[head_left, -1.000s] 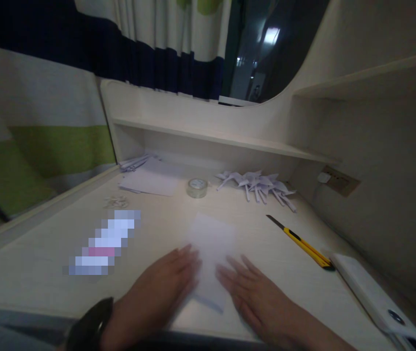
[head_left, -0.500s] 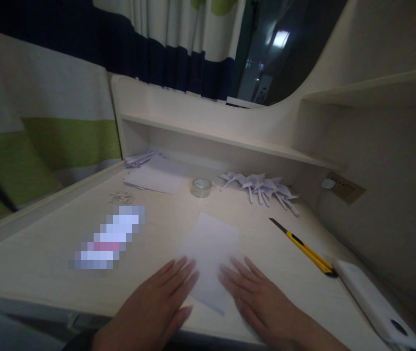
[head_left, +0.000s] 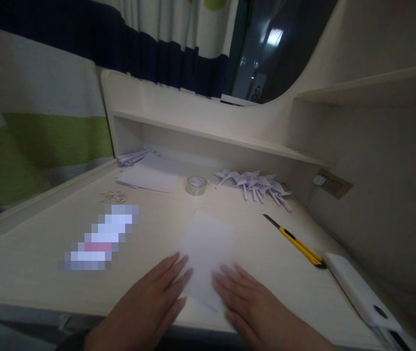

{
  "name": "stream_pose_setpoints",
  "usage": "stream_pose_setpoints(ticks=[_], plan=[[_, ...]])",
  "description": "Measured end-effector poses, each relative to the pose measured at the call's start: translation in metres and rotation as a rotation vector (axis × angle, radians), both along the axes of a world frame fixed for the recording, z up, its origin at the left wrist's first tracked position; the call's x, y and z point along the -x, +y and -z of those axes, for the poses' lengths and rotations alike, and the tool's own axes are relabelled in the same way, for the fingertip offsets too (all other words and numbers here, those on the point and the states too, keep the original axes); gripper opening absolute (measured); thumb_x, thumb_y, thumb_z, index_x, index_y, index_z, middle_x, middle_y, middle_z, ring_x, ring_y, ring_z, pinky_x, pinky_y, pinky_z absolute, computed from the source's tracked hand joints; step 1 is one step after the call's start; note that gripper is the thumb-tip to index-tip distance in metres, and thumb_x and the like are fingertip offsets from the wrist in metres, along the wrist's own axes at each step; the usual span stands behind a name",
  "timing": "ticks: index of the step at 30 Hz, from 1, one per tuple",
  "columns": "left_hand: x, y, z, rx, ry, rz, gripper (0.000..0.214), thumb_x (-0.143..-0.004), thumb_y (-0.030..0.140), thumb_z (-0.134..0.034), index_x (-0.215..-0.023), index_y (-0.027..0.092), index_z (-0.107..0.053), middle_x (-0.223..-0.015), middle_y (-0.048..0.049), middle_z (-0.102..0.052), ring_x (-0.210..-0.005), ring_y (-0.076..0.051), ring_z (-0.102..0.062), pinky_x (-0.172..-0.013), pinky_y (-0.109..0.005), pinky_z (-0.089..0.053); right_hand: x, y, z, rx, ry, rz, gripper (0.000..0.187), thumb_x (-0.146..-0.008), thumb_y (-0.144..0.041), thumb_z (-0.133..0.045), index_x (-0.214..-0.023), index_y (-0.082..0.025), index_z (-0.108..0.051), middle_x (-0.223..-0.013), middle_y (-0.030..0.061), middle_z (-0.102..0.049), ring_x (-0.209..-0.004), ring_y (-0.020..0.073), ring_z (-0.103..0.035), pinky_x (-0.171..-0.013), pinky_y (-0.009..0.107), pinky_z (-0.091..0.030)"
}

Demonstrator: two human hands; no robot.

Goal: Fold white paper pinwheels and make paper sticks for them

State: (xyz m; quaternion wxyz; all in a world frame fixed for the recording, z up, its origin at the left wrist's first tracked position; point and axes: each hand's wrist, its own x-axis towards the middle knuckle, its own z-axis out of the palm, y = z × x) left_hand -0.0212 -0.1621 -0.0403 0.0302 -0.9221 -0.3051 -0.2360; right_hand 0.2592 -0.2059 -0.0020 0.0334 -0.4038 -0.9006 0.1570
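paper (head_left: 208, 246), long axis near-to-far

No text can be read: the strip (head_left: 100, 239) to the left of the left hand (head_left: 156, 294) is pixelated, and print on the tape (head_left: 196, 186) beyond is too small.

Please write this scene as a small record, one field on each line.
Left hand: open, at left edge of paper sheet
Right hand: open, slightly blurred, at sheet's right edge
Tape roll: beyond the sheet
Yellow cutter: right of sheet, blade out
Paper pinwheels: grouped, back right
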Motion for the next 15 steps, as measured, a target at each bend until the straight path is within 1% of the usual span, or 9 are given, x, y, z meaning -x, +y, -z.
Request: stream_pose_setpoints(ticks=[6,8,12,15], plan=[[0.004,0.005,-0.004,0.005,0.010,0.056,0.050,-0.090,0.034,-0.049,-0.140,0.031,-0.038,-0.142,-0.0019,-0.044,-0.127,-0.024,-0.045,-0.105,-0.039,-0.040,0.000,-0.005,-0.004,0.009,-0.036,-0.045,0.053,-0.094,-0.029,-0.040,-0.144,-0.032,-0.026,-0.151,-0.0039,-0.026,-0.140,0.0211,-0.016,-0.116,0.047,-0.006],[0.004,0.006,-0.004,0.002,0.028,0.054,0.050,-0.090,0.034,-0.049,-0.139,0.031,-0.038,-0.142,-0.0021,-0.043,-0.127,-0.024,-0.044,-0.104,-0.040,-0.041,-0.001,-0.008,-0.002,-0.004,-0.036,-0.038,0.053,-0.094,-0.028,-0.040,-0.145,-0.029,-0.025,-0.151,-0.0023,-0.025,-0.140,0.0206,-0.016,-0.116,0.045,-0.007],[0.005,0.007,-0.002,0.012,0.017,0.053,0.051,-0.090,0.033,-0.050,-0.140,0.031,-0.038,-0.143,-0.0015,-0.042,-0.128,-0.024,-0.044,-0.106,-0.038,-0.040,-0.003,-0.013,0.005,-0.039,-0.035,0.020,0.056,-0.096,-0.029,-0.036,-0.147,-0.019,-0.017,-0.151,0.0041,-0.022,-0.140,0.0178,-0.017,-0.116,0.036,-0.016],[0.008,0.007,-0.002,0.026,0.017,0.055,0.051,-0.090,0.033,-0.049,-0.140,0.032,-0.037,-0.142,-0.0003,-0.044,-0.127,-0.023,-0.045,-0.106,-0.036,-0.039,-0.004,-0.014,0.007,-0.053,-0.039,0.029,0.055,-0.096,-0.031,-0.036,-0.147,-0.019,-0.020,-0.151,0.0043,-0.023,-0.140,0.0181,-0.019,-0.116,0.035,-0.017]])
